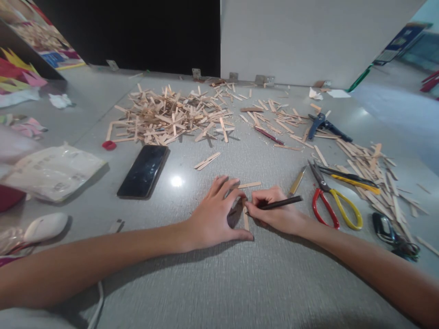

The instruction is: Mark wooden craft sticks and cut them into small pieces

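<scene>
My left hand (216,212) rests on the grey table, fingers and thumb spread around a small wooden stick (245,220) and pressing it flat. My right hand (276,212) is closed round a dark pen (280,203), its tip touching the top of that stick. Another stick (249,185) lies crosswise just beyond my fingertips.
A large heap of wooden sticks (171,116) lies at the back, more sticks (373,169) at the right. A black phone (144,170), red-and-yellow scissors (331,201), yellow cutters (350,176), a blue tool (324,124), a white mouse (46,226) and a plastic bag (55,171) surround the hands.
</scene>
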Demonstrator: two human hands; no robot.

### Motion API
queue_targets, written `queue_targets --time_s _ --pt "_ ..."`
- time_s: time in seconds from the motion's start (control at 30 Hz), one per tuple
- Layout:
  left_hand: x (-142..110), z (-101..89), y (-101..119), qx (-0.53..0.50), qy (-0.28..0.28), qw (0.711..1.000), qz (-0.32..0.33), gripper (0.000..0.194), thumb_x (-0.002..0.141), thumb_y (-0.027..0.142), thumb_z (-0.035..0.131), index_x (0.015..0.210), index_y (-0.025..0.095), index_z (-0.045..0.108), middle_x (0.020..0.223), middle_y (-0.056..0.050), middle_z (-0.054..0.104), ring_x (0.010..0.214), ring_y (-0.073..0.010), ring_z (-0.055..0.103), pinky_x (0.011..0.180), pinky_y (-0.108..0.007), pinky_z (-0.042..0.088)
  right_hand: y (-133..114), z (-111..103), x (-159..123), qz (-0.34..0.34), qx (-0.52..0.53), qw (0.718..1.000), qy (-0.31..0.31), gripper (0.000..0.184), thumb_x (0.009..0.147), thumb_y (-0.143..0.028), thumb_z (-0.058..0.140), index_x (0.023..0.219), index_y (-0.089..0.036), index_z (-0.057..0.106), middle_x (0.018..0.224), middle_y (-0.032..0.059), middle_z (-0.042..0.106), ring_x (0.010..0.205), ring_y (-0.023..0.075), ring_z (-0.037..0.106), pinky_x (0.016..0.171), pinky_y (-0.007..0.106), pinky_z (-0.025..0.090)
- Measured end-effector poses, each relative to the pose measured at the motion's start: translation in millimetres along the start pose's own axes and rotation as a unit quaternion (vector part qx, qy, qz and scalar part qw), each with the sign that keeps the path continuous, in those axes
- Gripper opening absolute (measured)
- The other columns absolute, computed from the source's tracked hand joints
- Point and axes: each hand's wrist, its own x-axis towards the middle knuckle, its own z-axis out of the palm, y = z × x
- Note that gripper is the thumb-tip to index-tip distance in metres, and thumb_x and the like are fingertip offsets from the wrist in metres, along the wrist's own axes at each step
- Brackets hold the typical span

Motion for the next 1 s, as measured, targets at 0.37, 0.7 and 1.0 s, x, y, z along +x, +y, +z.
queue_targets --time_s 0.37,0.7,1.0 --pt "-0.5 -0.4 -0.8 -0.007 0.003 1.0 0.002 0.088 0.065 0.076 0.094 0.131 0.027 0.063 0.165 -0.016 0.048 0.162 -0.0492 0.027 0.131 -0.074 0.024 1.5 0.2 0.2 0.001 -0.005 1.0 0.002 0.044 0.095 -0.039 0.063 0.058 -0.024 0.045 0.046 -0.0057 0.048 0.043 0.0081 0.04 0.044 0.024 0.029" --pt "-0.4 0.9 -2.6 -0.001 0.002 1.0 0.003 0.093 0.066 0.079 0.091 0.135 0.025 0.062 0.165 -0.017 0.048 0.162 -0.0495 0.028 0.131 -0.073 0.025 -1.6 1.5 -2.7 0.052 0.03 0.998 0.025 0.036 0.094 -0.036 0.061 0.063 -0.024 0.05 0.045 -0.0048 0.054 0.037 0.0083 0.049 0.038 0.019 0.034" --pt "0.0 -0.8 0.0 0.002 -0.005 1.0 -0.002 0.092 0.065 0.078 0.093 0.133 0.024 0.063 0.165 -0.018 0.048 0.162 -0.0505 0.028 0.131 -0.074 0.025 1.6 2.1 -3.3 0.063 0.053 0.996 0.022 0.038 0.095 -0.039 0.065 0.064 -0.024 0.05 0.046 -0.0052 0.055 0.038 0.0078 0.049 0.038 0.018 0.033"
